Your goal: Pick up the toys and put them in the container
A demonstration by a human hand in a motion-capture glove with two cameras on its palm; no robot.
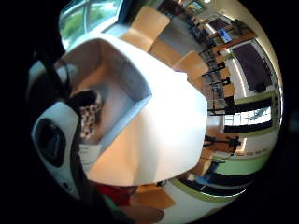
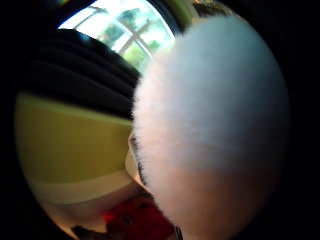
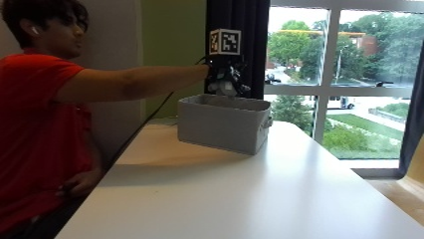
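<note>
In the outside view my gloved right hand (image 3: pixel 221 74) reaches out over the open top of the grey fabric container (image 3: pixel 222 122) at the table's far end. Its fingers are curled down around a white fluffy toy (image 3: pixel 225 89), which hangs just above the container's rim. That white toy (image 2: pixel 215 125) fills most of the thumb side palm view. The little finger side palm view looks down into the container (image 1: pixel 133 81), where a spotted toy with a black part (image 1: pixel 90 114) lies on the bottom.
The container stands on a white table (image 3: pixel 252 194) that stretches toward the camera. A dark curtain (image 3: pixel 235 20) and a large window (image 3: pixel 331 74) lie behind it. Wooden chairs (image 1: pixel 148 25) stand past the table's far side. The person's bare hand (image 3: pixel 78 184) rests by their hip.
</note>
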